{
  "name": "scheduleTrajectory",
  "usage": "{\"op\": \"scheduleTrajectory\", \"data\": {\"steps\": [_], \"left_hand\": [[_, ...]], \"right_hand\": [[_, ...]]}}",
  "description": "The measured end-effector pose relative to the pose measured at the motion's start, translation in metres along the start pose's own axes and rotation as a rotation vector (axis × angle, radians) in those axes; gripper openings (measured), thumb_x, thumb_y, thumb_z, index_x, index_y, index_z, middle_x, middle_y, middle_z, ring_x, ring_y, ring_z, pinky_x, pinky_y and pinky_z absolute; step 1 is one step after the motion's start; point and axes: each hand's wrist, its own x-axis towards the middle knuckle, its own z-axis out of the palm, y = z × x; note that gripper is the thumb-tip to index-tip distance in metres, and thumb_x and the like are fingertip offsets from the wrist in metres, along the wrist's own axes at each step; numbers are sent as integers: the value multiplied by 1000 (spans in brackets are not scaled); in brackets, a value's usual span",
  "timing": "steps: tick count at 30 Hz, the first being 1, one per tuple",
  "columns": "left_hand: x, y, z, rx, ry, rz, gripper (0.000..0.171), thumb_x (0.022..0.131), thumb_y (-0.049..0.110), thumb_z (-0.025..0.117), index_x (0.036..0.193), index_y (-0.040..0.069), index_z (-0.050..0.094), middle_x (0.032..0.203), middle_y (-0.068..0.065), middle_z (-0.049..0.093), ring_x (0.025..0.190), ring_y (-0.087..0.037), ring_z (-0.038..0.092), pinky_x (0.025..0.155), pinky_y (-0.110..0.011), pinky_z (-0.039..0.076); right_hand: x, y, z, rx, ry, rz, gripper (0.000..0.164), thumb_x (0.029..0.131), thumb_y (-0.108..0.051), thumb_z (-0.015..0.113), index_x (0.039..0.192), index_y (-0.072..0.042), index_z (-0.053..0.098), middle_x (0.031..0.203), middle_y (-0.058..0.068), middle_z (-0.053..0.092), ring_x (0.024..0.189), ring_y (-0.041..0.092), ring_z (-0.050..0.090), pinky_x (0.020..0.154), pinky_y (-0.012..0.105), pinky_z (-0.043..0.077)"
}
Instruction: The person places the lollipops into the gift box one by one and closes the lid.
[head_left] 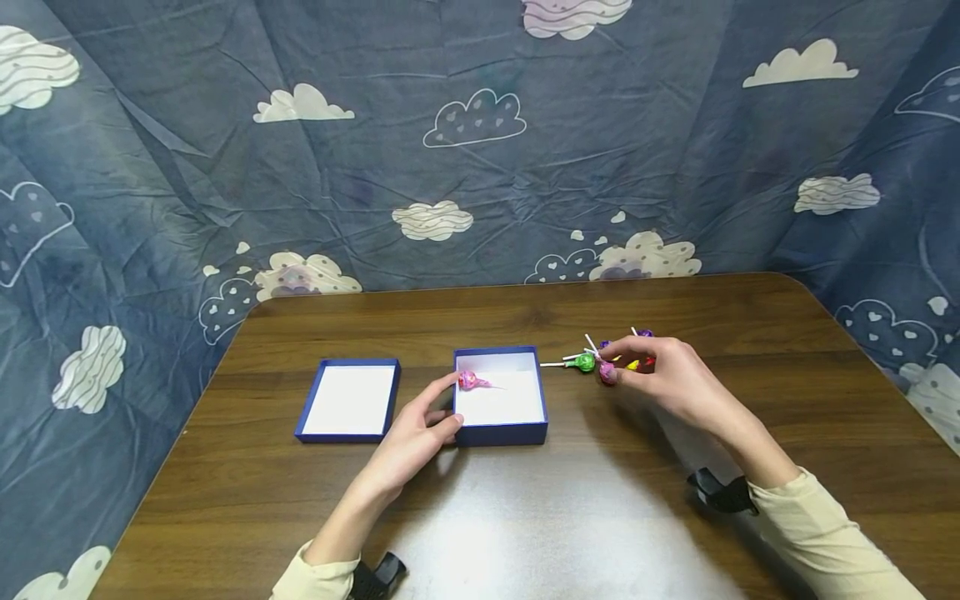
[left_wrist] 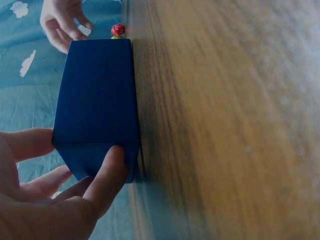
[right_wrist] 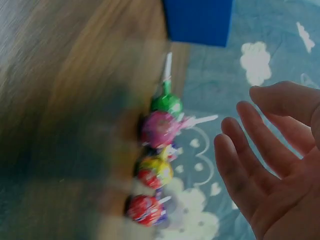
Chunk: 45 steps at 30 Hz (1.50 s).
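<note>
In the head view, the open blue box (head_left: 501,435) stands on the wooden table (head_left: 225,467), and twelve o'clock points to the cloud-patterned curtain (head_left: 375,183). Inside the box, at its nine o'clock side, lies one pink wrapped lollipop (head_left: 469,381), with its stick toward three o'clock. The left hand (head_left: 412,435) is at eight o'clock of the box; its fingers are spread apart, and the index finger and the thumb touch the left side of the box without clamping it. Well to nine o'clock of the box lies the shallow lid (head_left: 348,402), its white inside facing up. The right hand (head_left: 675,375) is at three o'clock of the box, above a small group of lollipops, and the right wrist view shows its fingers apart. Under its fingertips is a second pink lollipop (head_left: 607,373); I cannot tell if they touch its stick. The green lollipop (head_left: 585,362) is just beside this one, between two and three o'clock of the box, and its stick points to nine o'clock. In the right wrist view, the yellow-and-red lollipop (right_wrist: 156,171) lies at six o'clock from the second pink one, and the red lollipop (right_wrist: 144,209) lies farther in this direction.
</note>
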Motion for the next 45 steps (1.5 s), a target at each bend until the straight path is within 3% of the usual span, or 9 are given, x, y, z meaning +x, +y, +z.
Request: {"op": "scheduleTrajectory", "data": {"steps": [10,20,26,33,39,45], "left_hand": [[1,-3,0,23,-8,-18,58,90,15,57,143,26,37,145,-12,32,116,-30,50,84,-38,49],[3,-3,1,2,-10,-15,57,91,12,56,143,26,38,145,-12,32,114,-29,51,81,-36,51],[3,-4,1,8,-9,-13,57,91,13,56,143,27,38,145,-12,32,114,-30,51,81,-37,51],[1,-4,0,13,-6,-13,56,91,15,56,143,26,38,145,-11,32,115,-30,50,82,-38,50],[1,-4,1,8,0,-3,57,91,14,57,143,25,37,143,-12,35,114,-29,51,82,-36,50],[1,-3,0,8,-1,-7,58,90,14,57,144,25,37,144,-13,34,113,-29,52,81,-36,51]], "right_hand": [[8,24,8,23,-64,15,21,84,-6,67,103,-13,71,100,3,67,93,21,57,78,43,46],[18,32,18,19,-123,28,20,82,-20,72,101,-13,71,92,2,68,85,19,59,72,36,44],[20,32,24,58,-180,-4,17,80,-9,72,97,-11,70,89,4,66,77,18,60,60,27,45],[22,35,29,142,-242,-30,23,78,-1,71,100,-8,69,94,7,65,81,20,63,60,27,49],[24,37,34,152,-251,-82,27,76,0,71,102,-8,68,92,5,64,77,17,61,61,26,48],[27,35,39,157,-318,-67,28,77,-3,73,104,-10,67,84,4,62,70,13,58,62,24,46]]}}
